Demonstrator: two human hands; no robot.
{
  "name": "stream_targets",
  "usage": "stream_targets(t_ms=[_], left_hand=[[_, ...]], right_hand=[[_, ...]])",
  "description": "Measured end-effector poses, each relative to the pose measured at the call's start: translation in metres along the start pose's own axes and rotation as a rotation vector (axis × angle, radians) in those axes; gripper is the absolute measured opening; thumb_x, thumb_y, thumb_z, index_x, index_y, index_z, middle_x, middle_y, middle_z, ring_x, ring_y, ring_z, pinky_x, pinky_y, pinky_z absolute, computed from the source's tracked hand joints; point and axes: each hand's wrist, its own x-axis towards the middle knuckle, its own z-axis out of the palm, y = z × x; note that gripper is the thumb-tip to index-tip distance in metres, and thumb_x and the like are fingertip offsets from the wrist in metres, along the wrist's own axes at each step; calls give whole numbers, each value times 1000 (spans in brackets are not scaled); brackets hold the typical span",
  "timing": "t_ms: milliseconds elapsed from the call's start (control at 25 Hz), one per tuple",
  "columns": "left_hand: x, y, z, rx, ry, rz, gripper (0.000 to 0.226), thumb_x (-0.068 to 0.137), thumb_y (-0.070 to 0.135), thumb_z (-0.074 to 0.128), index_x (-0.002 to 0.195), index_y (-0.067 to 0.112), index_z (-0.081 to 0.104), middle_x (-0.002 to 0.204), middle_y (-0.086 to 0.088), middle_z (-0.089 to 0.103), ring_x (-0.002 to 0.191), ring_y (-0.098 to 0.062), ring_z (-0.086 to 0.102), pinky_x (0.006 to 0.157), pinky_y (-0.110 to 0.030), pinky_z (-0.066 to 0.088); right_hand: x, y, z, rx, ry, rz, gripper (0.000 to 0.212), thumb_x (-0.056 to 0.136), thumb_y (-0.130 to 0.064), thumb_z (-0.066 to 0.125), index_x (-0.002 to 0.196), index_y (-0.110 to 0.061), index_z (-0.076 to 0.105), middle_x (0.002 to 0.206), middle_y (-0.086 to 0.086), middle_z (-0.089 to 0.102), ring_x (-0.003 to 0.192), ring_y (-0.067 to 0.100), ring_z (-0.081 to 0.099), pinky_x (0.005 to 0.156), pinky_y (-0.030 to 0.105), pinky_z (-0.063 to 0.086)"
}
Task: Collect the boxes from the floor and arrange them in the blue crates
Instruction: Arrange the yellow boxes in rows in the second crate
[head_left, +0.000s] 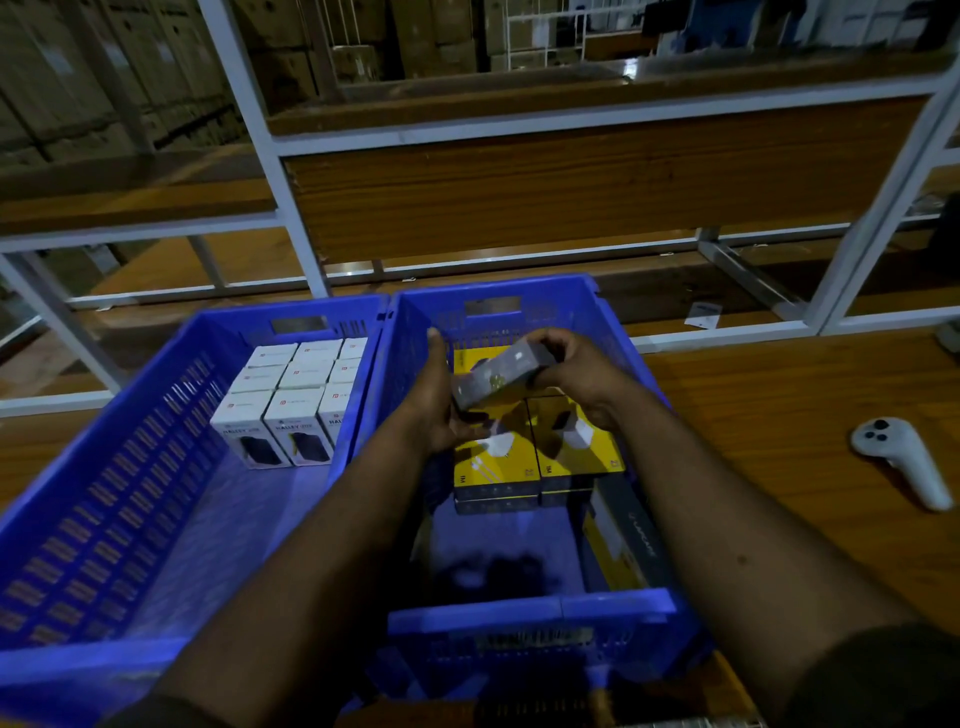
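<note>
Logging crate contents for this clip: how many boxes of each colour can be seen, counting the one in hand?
White boxes, left blue crate: 9
Yellow boxes lying flat on top, right blue crate: 2 (more beneath, uncountable)
Yellow box against that crate's right wall: 1
Box held by left hand and right hand: 1
Total: 13

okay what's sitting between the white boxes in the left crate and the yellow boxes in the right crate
In the head view, the two crates' adjoining blue walls stand between the white boxes and the yellow boxes; the left hand also reaches across that stretch.
</note>
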Motion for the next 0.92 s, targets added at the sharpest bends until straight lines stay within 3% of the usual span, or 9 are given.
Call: stream_targets(t_ms=[40, 120, 200, 280, 440, 600, 720, 840, 920], left_hand=[[1, -1, -2, 1, 6, -40, 75, 93, 72, 31, 127, 11, 57, 123, -22, 63, 113, -39, 60, 94, -54, 54], [1, -2, 0, 7, 61, -16, 51, 102, 44, 46, 136, 7, 51, 127, -21, 61, 106, -34, 64, 77, -43, 62], [0, -1, 3, -43, 124, 59, 33, 102, 22, 52, 127, 1, 55, 106, -17, 66, 84, -24, 67, 58, -31, 62], [1, 0, 2, -61, 173, 124, 17, 98, 15, 59, 107, 0, 62, 86, -14, 68, 64, -19, 69, 49, -26, 58], [2, 0, -1, 13, 219, 187, 11, 93, 8, 66, 97, -1, 59, 89, -17, 66, 65, -23, 67, 47, -26, 56], [-3, -3, 4, 14, 207, 188, 4, 93, 3, 63, 90, 4, 61, 88, -13, 67, 66, -20, 67, 46, -24, 56], [-9, 0, 6, 66, 165, 185, 11, 94, 0, 57, 94, 11, 61, 86, -10, 66, 67, -20, 63, 43, -21, 51], [-11, 6, 2, 115, 88, 170, 24, 90, 1, 47, 91, 19, 62, 76, -6, 58, 59, -21, 51, 47, -21, 43], [-9, 8, -2, 31, 125, 160, 13, 93, 8, 53, 97, 17, 62, 85, -8, 61, 71, -22, 58, 61, -28, 49]], right_hand=[[2, 2, 3, -81, -13, -61, 44, 79, 19, 63, 101, -19, 63, 121, 9, 57, 109, 30, 56, 81, 41, 57], [5, 5, 7, -164, 4, -128, 46, 79, 16, 66, 104, -23, 65, 132, 13, 49, 115, 33, 53, 89, 49, 55], [6, 5, 9, -137, 93, -107, 54, 82, 15, 64, 125, -17, 59, 138, 10, 49, 118, 29, 53, 92, 50, 53], [5, 5, 9, 14, 158, 50, 52, 91, 8, 57, 137, -15, 48, 132, 7, 55, 112, 27, 59, 83, 44, 58], [-2, 0, 8, 230, 113, 283, 28, 104, -18, 39, 125, -13, 57, 106, 10, 68, 84, 25, 70, 57, 33, 60], [-5, -1, 7, 223, 93, 288, 13, 101, -22, 51, 110, -14, 56, 108, 9, 63, 90, 24, 66, 72, 39, 60], [2, 5, 6, 147, 172, 280, 40, 94, -26, 63, 130, -14, 51, 125, 12, 61, 105, 29, 63, 83, 43, 55], [6, 3, 3, 302, 288, 233, 45, 89, -25, 70, 128, -14, 51, 117, 14, 64, 86, 23, 65, 63, 32, 52], [8, 5, -2, 359, 296, 269, 51, 86, -23, 73, 131, -13, 51, 105, 12, 66, 79, 22, 64, 59, 31, 52]])
